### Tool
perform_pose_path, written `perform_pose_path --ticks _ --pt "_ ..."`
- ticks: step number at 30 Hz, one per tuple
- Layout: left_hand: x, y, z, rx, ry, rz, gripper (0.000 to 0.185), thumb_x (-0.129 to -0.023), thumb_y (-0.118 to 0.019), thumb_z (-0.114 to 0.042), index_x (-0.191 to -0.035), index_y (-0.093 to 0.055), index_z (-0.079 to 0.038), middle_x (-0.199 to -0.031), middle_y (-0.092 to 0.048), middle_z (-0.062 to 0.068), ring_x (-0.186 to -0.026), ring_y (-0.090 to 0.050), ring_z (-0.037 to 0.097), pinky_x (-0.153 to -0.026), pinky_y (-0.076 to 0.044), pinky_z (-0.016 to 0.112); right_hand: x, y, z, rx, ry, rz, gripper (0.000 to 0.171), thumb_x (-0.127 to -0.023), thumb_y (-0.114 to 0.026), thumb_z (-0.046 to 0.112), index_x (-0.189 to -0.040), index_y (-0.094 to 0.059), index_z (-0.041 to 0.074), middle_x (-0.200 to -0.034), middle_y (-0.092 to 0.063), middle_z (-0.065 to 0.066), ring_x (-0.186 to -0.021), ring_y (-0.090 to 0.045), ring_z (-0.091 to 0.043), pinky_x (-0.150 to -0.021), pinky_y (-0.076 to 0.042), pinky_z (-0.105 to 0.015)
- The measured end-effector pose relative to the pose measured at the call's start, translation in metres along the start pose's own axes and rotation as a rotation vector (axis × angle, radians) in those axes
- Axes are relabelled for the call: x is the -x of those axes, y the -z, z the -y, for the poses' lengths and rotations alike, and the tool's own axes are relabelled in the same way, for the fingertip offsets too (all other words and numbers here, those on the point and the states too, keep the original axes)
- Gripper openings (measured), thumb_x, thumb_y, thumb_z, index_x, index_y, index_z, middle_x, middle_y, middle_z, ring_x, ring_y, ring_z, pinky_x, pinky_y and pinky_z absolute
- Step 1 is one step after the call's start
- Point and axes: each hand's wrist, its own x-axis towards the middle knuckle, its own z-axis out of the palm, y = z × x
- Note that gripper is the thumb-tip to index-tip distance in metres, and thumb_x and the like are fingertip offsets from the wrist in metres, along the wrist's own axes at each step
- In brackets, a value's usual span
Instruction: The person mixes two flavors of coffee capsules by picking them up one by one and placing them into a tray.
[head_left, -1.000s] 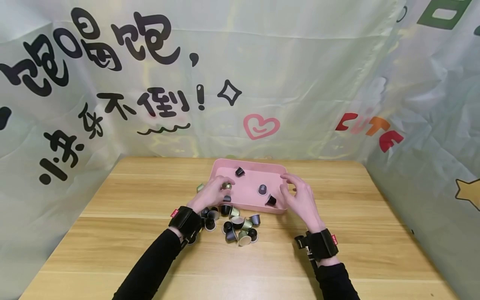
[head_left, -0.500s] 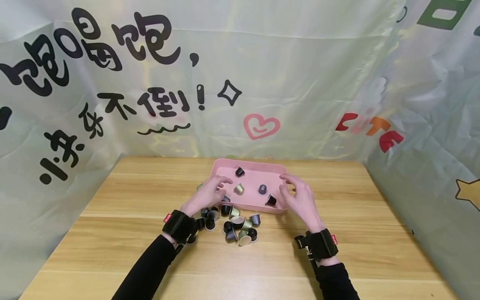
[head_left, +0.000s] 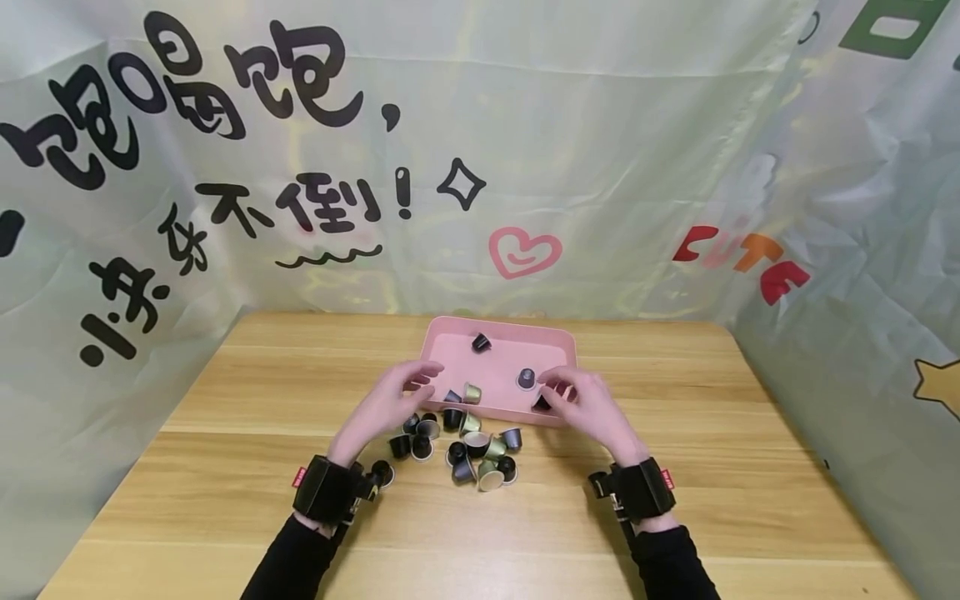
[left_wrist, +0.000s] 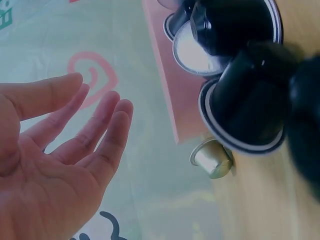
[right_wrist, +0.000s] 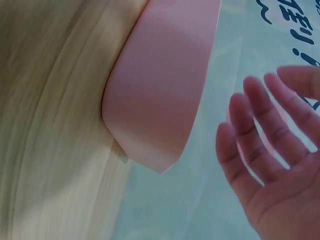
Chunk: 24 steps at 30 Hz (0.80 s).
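Observation:
In the head view, my left hand (head_left: 390,402) hovers at the left end of the pink tray (head_left: 498,327), fingers loosely bent and holding nothing. In the left wrist view, a greenish-gold coffee capsule (left_wrist: 212,157) lies on the table beyond the tray's corner. My right hand (head_left: 588,402) hangs over the tray's right side, near a black capsule (head_left: 541,404) it partly hides. The right wrist view shows its fingers (right_wrist: 265,130) spread with nothing between them. Also in the tray are a gold capsule (head_left: 472,393), a purple-grey one (head_left: 527,378), a bluish one (head_left: 452,397) and another black one (head_left: 481,342).
Several black, grey and green capsules (head_left: 476,443) lie heaped on the wooden table (head_left: 675,433) in front of the tray. One black capsule (head_left: 383,472) lies apart, beside the left wrist camera. A printed cloth (head_left: 600,167) hangs behind and beside the table.
My left hand has let go of the gold capsule inside the tray and drawn back leftward. That capsule has rolled toward the front rim. My right hand has moved left over the tray.

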Motion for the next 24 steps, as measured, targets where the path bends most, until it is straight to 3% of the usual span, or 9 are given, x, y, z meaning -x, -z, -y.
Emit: perform_pose_path --ticks 8,15,24 --pt "0.013 -0.001 0.005 0.022 -0.036 -0.027 0.035 -0.098 -0.059 -0.005 -0.133 -0.060 0.001 -0.130 -0.066 0.022 -0.117 -0.064 0.039 -0.104 -0.052 0.052 -0.001 -0.004 0.010 -0.030 0.048 0.096 0.012 -0.090 -0.070 0.005 -0.100 -0.074 0.008 -0.092 -0.074 -0.004 -0.074 -0.058 -0.003 -0.063 -0.051 -0.020" --pt "0.016 0.003 0.011 0.024 -0.008 -0.042 0.037 -0.098 -0.059 -0.005 -0.135 -0.058 0.002 -0.133 -0.064 0.024 -0.120 -0.062 0.042 -0.105 -0.050 0.055 -0.001 -0.018 0.021 -0.032 0.128 0.138 0.012 -0.087 -0.072 0.004 -0.099 -0.073 0.007 -0.087 -0.071 -0.001 -0.074 -0.059 -0.006 -0.065 -0.054 -0.024" --pt "0.016 0.003 0.012 0.012 -0.027 -0.033 0.036 -0.097 -0.060 -0.005 -0.133 -0.059 0.002 -0.131 -0.064 0.026 -0.117 -0.063 0.041 -0.103 -0.050 0.055 0.001 -0.040 0.039 -0.061 0.222 0.246 0.012 -0.089 -0.073 0.007 -0.102 -0.073 0.007 -0.096 -0.074 -0.004 -0.084 -0.067 -0.012 -0.078 -0.059 -0.026"
